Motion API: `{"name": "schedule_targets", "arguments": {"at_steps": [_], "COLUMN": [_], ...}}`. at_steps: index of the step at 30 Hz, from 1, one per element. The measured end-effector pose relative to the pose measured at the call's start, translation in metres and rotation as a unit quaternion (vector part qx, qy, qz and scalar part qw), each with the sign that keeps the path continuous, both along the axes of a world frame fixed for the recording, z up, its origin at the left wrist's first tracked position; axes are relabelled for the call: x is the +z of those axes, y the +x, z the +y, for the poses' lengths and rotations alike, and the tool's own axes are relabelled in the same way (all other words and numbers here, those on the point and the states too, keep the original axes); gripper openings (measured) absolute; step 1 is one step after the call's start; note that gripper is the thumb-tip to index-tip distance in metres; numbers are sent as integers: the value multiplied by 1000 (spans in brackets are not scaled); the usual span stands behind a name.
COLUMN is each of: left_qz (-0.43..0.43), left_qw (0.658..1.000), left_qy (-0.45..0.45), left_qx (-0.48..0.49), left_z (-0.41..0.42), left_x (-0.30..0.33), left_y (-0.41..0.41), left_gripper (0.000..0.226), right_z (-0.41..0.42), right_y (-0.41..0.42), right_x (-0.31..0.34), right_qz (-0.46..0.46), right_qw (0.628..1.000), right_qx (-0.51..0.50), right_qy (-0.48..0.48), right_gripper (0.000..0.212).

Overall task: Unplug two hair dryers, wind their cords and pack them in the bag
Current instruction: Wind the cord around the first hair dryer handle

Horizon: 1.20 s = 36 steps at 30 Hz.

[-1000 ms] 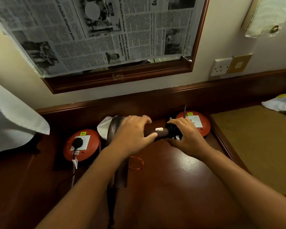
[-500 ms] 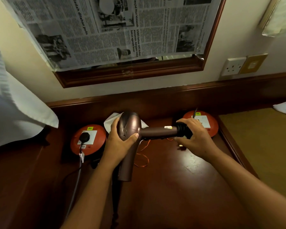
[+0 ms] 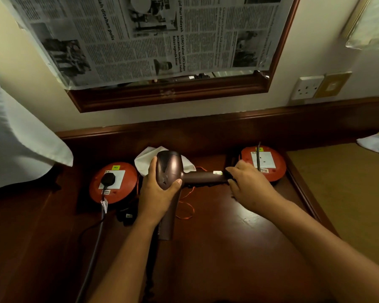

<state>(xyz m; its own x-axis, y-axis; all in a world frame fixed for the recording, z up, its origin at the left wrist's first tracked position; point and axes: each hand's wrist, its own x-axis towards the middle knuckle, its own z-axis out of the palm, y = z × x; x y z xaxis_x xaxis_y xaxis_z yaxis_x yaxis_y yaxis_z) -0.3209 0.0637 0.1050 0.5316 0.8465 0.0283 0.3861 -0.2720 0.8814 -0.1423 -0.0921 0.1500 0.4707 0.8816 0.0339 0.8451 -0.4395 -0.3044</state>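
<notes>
A brown hair dryer (image 3: 170,169) is held just above the dark wooden desk (image 3: 217,248), its handle pointing right and its barrel pointing toward me. My left hand (image 3: 157,193) grips its rounded body. My right hand (image 3: 247,184) curls round black cord (image 3: 229,178) at the handle's end. A black plug (image 3: 108,178) sits in the left orange cord reel (image 3: 114,182), and its cable runs down toward me. The right orange reel (image 3: 264,162) has a black cord standing in its socket. A white cloth item (image 3: 143,161), maybe the bag, lies behind the dryer.
A thin orange loop (image 3: 185,209) lies on the desk under the dryer. A small black adapter (image 3: 127,215) sits by the left reel. On the wall are a newspaper-covered mirror (image 3: 162,40) and a socket (image 3: 307,87). White fabric (image 3: 20,138) hangs at left.
My left hand moved from the handle to the dryer's body, and the dryer's head turned up into view. My right hand stayed at the handle's end.
</notes>
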Motion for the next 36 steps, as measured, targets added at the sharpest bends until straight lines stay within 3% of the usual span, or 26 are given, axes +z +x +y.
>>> {"name": "schedule_targets", "arguments": {"at_steps": [5, 9, 10, 15, 19, 23, 27, 31, 33, 36], "left_qz": [-11, -24, -27, -26, -44, -51, -60, -57, -45, -32], "left_qw": [999, 999, 999, 999, 998, 997, 996, 996, 996, 997], "left_qy": [14, 21, 19, 3, -16, -38, -60, -74, -71, -68], "left_qx": [29, 38, 41, 48, 47, 41, 29, 17, 9, 0], "left_z": [-2, -1, -1, -3, 0, 2, -2, -1, 1, 3], "left_x": [-2, 0, 2, 11, 18, 23, 25, 24, 25, 27], "left_y": [1, 1, 2, 9, 9, 5, 7, 5, 3, 1], "left_gripper": [88, 86, 86, 87, 84, 83, 83, 82, 82, 82], "right_z": [-6, -15, -17, -20, -20, -20, -16, -9, -5, 0], "right_y": [-23, -30, -29, -21, -4, 3, 3, 13, 21, 36], "right_x": [-9, -21, -25, -51, -65, -70, -78, -83, -81, -71], "right_qz": [185, 442, 471, 576, 642, 647, 657, 679, 663, 607], "right_qw": [976, 869, 853, 795, 741, 736, 731, 705, 719, 776], "right_qx": [-86, -125, -122, -125, -92, -98, -116, -117, -120, -116], "right_qy": [82, 183, 186, 146, 173, 174, 144, 168, 169, 128], "right_gripper": [36, 14, 11, 37, 28, 28, 43, 31, 28, 28]}}
